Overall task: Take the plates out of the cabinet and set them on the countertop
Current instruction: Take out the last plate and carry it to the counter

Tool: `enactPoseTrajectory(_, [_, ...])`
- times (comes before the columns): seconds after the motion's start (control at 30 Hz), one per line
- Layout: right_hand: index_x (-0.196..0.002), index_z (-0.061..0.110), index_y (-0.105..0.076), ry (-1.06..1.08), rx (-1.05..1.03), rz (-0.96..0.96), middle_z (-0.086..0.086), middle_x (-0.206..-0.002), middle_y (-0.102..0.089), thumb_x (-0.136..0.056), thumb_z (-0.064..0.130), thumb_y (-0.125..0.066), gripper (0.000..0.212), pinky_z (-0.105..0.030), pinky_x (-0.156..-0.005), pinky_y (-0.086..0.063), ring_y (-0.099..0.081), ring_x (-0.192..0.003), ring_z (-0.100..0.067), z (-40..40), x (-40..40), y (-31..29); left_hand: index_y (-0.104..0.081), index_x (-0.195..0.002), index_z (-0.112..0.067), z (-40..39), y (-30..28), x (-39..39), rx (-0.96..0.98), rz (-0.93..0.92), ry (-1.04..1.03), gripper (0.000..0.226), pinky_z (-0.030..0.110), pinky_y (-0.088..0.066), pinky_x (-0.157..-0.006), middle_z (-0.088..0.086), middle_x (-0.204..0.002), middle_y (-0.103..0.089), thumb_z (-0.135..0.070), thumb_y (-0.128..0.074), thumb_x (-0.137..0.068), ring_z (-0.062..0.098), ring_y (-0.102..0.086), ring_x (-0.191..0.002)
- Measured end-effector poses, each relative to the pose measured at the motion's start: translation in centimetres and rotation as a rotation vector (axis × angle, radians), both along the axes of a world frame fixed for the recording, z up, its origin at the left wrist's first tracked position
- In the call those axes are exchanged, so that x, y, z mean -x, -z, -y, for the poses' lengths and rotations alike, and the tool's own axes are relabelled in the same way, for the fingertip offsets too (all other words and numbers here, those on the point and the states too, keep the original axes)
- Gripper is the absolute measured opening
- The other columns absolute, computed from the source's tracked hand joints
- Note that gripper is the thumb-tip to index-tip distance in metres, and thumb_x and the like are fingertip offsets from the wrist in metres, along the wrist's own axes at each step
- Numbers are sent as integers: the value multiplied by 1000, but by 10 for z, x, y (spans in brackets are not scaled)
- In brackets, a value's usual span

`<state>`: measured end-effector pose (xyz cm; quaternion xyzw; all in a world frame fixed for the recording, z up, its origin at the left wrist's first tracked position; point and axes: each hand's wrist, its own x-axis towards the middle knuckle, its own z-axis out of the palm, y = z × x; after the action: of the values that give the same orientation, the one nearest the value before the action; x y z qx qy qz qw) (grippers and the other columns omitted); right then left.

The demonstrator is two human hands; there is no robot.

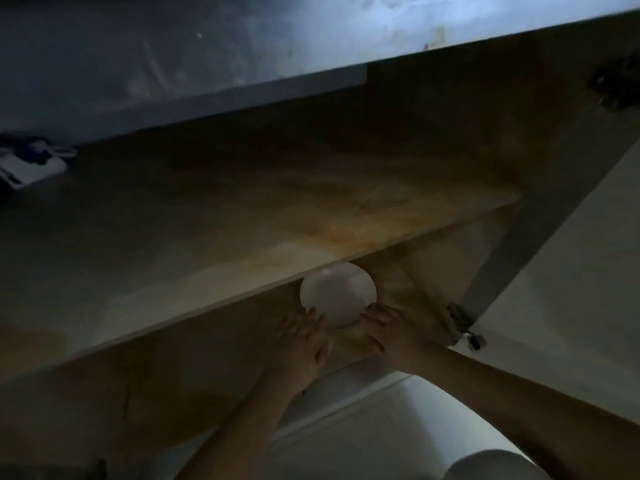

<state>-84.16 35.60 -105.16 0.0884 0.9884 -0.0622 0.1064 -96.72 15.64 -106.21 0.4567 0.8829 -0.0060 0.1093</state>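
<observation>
A white round plate (337, 292) lies on the lower shelf of the open cabinet, partly tucked under the front edge of the upper shelf (242, 237). My left hand (306, 336) grips its left rim with fingers spread along the edge. From the other side, my right hand (384, 325) holds the right rim. Both forearms reach in from the bottom of the view. Whether more plates are stacked under the top one is hard to tell in the dim light.
The grey countertop (173, 64) runs across the top of the view. The open cabinet door (554, 306) with its hinge (460, 322) stands at the right. A white and dark object (31, 164) sits at the far left. The white floor (381, 427) lies below.
</observation>
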Motion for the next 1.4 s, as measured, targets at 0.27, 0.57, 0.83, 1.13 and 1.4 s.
enactPoseTrajectory(0.27, [-154, 18, -16, 45, 47, 130, -6, -163, -14, -100, 43, -36, 63, -40, -117, -14, -13, -148, -24, -7, 20, 49, -5, -158, -25, -21, 46, 27, 127, 13, -6, 64, 40, -3, -119, -3, -166, -1, -53, -16, -102, 18, -2, -151])
enactPoseTrajectory(0.57, [-155, 18, -5, 40, 38, 215, -5, -164, -2, -101, 44, -31, 66, -43, -118, 1, -1, -149, -25, -13, 24, 83, -2, -158, -24, -21, 99, 31, 169, 16, 2, 64, 43, -5, -119, -2, -166, 2, -52, -19, -102, 19, 0, -151])
enactPoseTrajectory(0.83, [-155, 19, -5, 7, 43, 213, -3, -164, -1, -101, 42, -33, 65, -44, -119, -1, -1, -149, -25, -14, 27, 84, 1, -158, -20, -28, 104, 18, 114, 4, -65, 68, 46, -7, -120, 2, -166, 8, -49, -27, -103, 23, 1, -151])
enactPoseTrajectory(1.13, [-149, 21, -26, -73, -84, 55, -2, -157, -24, -98, 42, -34, 56, -38, -116, -11, -23, -141, -22, -5, 0, 77, -7, -157, -18, -15, 98, -6, 125, -9, -26, 67, 45, -9, -119, 4, -166, -5, -52, -26, -102, 25, -8, -150])
enactPoseTrajectory(1.4, [-108, 12, -64, -36, 30, -260, -8, -113, -61, -96, 30, -39, 33, -34, -93, -40, -54, -106, -27, -8, -13, 84, -62, -123, -18, -12, 83, 4, -196, 187, 34, 37, 30, -46, -82, 4, -126, -60, -39, -37, -104, 22, -60, -102])
